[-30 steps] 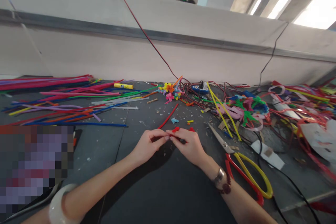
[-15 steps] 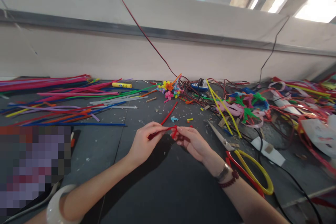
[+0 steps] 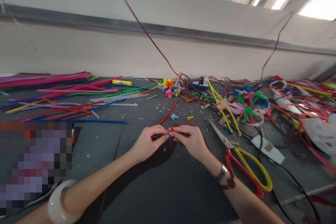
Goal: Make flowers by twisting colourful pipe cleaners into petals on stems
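Observation:
Between my two hands, just above the dark tabletop, is a bent red pipe cleaner (image 3: 172, 129). My left hand (image 3: 147, 143) pinches it with thumb and forefinger. From the other side, my right hand (image 3: 191, 141) grips it too, the fingertips of both hands nearly touching. Much of the red piece is hidden by the fingers. Beyond the hands lies another red pipe cleaner length (image 3: 169, 111), its near end reaching behind my left hand. A small light-blue twisted piece (image 3: 174, 116) and a short yellow bit (image 3: 190, 117) rest close by.
Scissors (image 3: 228, 143) with red and yellow handles lie right of my right hand. Loose coloured pipe cleaners (image 3: 78, 108) and a yellow glue stick (image 3: 122, 83) spread at left. Small pipe-cleaner flowers (image 3: 169, 87) sit by the wall. Cables and tangled scraps crowd the right side.
My fingertips have come closer together around the red pipe cleaner. The right hand has turned and now pinches it with thumb and forefinger, covering more of it.

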Demonstrator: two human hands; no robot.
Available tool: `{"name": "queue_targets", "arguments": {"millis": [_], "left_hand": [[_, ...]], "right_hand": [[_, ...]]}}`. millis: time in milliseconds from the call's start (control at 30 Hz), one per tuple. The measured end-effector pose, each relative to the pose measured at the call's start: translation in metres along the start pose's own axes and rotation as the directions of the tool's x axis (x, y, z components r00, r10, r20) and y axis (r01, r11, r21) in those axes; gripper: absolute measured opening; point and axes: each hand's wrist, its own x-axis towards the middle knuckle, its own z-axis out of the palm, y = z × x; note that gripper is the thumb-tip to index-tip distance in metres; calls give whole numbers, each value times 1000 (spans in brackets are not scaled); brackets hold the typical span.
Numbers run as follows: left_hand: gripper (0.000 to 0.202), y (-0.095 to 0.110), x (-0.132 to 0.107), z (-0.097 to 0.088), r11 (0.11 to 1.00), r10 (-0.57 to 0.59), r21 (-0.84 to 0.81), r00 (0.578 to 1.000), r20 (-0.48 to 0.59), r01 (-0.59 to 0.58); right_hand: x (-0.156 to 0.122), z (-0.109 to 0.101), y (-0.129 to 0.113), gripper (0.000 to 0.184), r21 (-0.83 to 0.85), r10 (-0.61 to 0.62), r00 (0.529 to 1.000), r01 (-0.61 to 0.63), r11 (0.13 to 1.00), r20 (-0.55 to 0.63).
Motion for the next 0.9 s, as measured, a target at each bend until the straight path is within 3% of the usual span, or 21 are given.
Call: {"name": "queue_targets", "arguments": {"millis": [133, 367, 467, 600, 733, 900], "left_hand": [[16, -2, 1, -1, 998, -39, -42, 999, 21, 40], [20, -4, 2, -1, 987, -146, -76, 989, -17, 144], [21, -1, 2, -1, 949, -240, -201, 970, 45, 244], [24, 1, 2, -2, 865, -375, -310, 919, 124, 395], [25, 1, 2, -3, 795, -372, -436, 907, 198, 421], [28, 1, 1, -5, 775, -345, -451, 894, 284, 443]], "right_hand": [[-1, 0, 2, 13, -235, -222, 975, 221, 947, 20], [-3, 2, 1, 23, -332, -358, 922, 387, 860, 147], [-4, 0, -3, 14, -287, -362, 931, 358, 889, 42], [-4, -5, -6, 12, -98, -220, 974, 214, 972, -52], [-3, -9, -7, 25, -74, -198, 977, 204, 976, 74], [-1, -12, -17, 27, -62, -186, 965, 200, 978, 183]]}}
